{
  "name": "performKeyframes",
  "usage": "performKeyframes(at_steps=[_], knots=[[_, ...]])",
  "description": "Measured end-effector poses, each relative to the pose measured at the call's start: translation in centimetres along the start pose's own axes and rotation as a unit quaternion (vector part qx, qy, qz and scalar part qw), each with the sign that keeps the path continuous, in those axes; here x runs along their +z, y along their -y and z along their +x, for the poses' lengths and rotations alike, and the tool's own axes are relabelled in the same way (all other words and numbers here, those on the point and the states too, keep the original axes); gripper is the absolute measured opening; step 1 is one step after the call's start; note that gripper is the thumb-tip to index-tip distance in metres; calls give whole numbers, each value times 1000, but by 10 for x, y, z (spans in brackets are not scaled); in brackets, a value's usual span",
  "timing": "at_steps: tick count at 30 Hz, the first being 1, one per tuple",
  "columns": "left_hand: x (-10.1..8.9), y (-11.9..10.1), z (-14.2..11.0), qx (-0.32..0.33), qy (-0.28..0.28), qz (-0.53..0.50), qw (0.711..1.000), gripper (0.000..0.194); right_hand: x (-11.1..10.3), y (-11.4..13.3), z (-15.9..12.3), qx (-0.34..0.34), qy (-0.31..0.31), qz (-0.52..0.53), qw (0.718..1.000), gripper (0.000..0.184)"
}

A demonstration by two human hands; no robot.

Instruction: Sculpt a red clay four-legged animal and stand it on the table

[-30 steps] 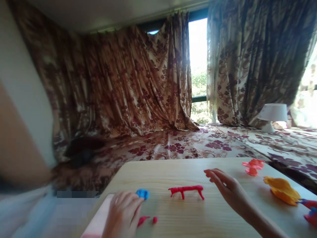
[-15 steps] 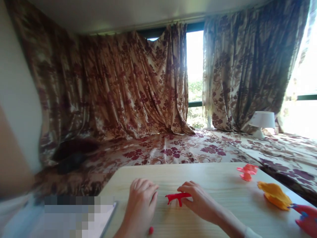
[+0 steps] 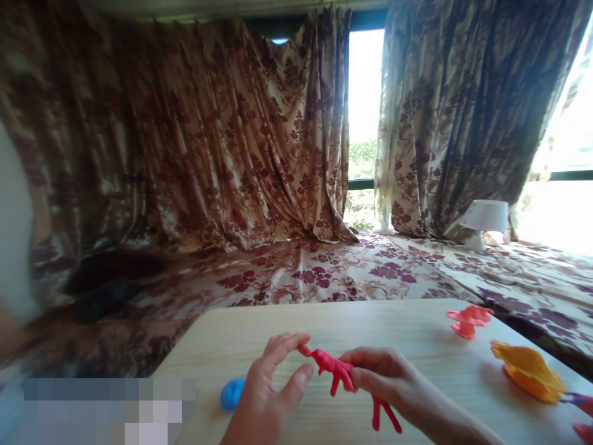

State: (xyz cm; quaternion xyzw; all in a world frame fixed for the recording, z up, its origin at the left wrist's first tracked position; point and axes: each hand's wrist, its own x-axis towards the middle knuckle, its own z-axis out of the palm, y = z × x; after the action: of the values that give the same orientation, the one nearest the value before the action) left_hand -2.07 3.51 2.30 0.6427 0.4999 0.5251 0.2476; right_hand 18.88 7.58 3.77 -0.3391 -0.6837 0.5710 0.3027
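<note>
A red modelling-clay animal figure (image 3: 331, 366) with thin legs is held above the table by my right hand (image 3: 393, 377), its thumb and fingers closed round the body. Two of its legs hang below that hand, and part of the body is hidden by the fingers. My left hand (image 3: 273, 389) is at the figure's left end, thumb and forefinger apart; its fingertips are at the narrow tip, perhaps touching it. Just left of that hand, and partly behind it, lies a blue clay lump (image 3: 231, 394).
A pale wooden table (image 3: 259, 318) is in front of me. On its right stand a coral-coloured clay piece (image 3: 467, 321), a yellow clay piece (image 3: 528, 371) and a red-and-blue piece (image 3: 584, 402) cut by the frame. Behind are a flower-patterned cover, curtains (image 3: 259, 142) and a white lamp (image 3: 486, 215).
My right hand has lifted and turned the red figure, so more legs show. My left hand has opened toward its tip. The view has shifted; the blue lump now shows, the small red ball does not.
</note>
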Motion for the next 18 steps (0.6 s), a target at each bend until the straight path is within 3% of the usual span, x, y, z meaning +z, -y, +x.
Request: performKeyframes(at_steps=[11,18], knots=[[11,-2,-6,16,-3,-13,1000,13,8,-1,-2,-31,50,-50,997,33],[8,4,-4,55,62,29,996,15,12,-8,-2,-19,34,-54,998,30]])
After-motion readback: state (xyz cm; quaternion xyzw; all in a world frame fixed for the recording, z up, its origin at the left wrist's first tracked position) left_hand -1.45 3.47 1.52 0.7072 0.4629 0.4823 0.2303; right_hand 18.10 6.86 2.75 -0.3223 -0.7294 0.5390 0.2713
